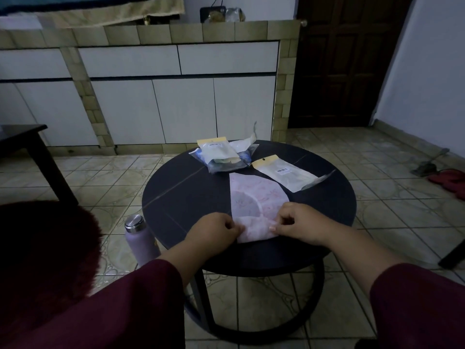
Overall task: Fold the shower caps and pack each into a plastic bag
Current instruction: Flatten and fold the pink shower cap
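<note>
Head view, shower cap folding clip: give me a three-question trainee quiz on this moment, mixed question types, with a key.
1. True or false: the shower cap lies on the round table with both hands pinching its near edge.
2. Multiple choice: where is the single plastic bag with the barcode label? A) under the cap B) beyond the cap, to the right C) on the floor.
3. Fill in: the lilac bottle stands on the ____, left of the table.

Key: 1. True: the left hand and right hand each pinch the folded near edge. 2. B. 3. floor.
</note>
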